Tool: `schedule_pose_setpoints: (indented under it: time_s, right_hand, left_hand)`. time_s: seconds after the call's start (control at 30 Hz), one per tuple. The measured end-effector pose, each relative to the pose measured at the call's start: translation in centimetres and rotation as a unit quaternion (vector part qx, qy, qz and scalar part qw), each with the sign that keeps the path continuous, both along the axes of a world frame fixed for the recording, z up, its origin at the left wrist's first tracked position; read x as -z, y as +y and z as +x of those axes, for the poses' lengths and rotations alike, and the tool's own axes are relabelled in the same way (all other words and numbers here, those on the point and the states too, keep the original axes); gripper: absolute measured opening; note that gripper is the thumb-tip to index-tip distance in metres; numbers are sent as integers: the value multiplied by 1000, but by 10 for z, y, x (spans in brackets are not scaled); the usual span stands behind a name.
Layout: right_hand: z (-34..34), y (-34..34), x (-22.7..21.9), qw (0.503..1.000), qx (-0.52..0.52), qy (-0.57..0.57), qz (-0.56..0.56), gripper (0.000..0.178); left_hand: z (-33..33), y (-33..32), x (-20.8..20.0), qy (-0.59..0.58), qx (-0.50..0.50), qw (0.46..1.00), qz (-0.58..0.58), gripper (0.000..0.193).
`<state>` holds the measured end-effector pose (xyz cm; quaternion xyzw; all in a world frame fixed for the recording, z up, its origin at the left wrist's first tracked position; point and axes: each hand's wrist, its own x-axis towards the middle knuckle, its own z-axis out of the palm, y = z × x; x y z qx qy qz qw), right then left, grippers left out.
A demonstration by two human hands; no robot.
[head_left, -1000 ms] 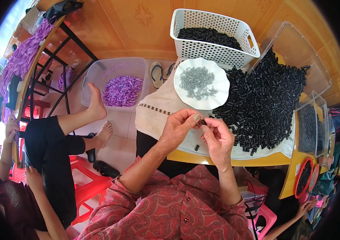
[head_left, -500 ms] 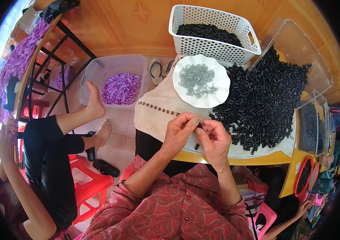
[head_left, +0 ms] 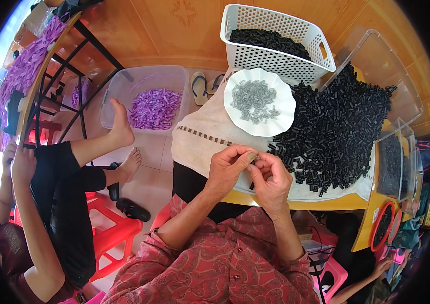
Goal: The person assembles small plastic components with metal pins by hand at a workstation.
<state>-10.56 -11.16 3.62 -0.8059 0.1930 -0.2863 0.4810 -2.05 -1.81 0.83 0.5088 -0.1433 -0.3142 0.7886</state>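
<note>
My left hand (head_left: 229,171) and my right hand (head_left: 271,183) meet above the near edge of the cloth-covered table, thumbs and fingers pinched together. Whatever small thing lies between the fingertips is mostly hidden. A bit of black shows beside the right thumb. Just beyond my hands stands a white wavy-rimmed dish (head_left: 287,114) holding small clear pieces (head_left: 253,99). To the right spreads a large heap of short black tube-like pieces (head_left: 331,134) on the pale cloth (head_left: 200,124).
A white perforated basket (head_left: 276,60) of black pieces stands at the back. Clear plastic boxes (head_left: 400,159) are at the right. On the floor at left sits a tub (head_left: 111,109) with purple pieces. Another person's bare foot (head_left: 120,124) and a red stool (head_left: 116,235) are nearby.
The black piece seen between my fingertips before is now mostly hidden as the fingers turn. The view has shifted slightly. At left, the other person's hands have come together at the table edge.
</note>
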Motion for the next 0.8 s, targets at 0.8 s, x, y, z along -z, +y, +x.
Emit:
schedule_pose_setpoints:
  time_s: [0.8]
  right_hand:
    - [-4, -9, -5, 958, -64, 36, 276, 19]
  left_hand:
    - [3, 1, 5, 9, 19, 1000, 2, 12]
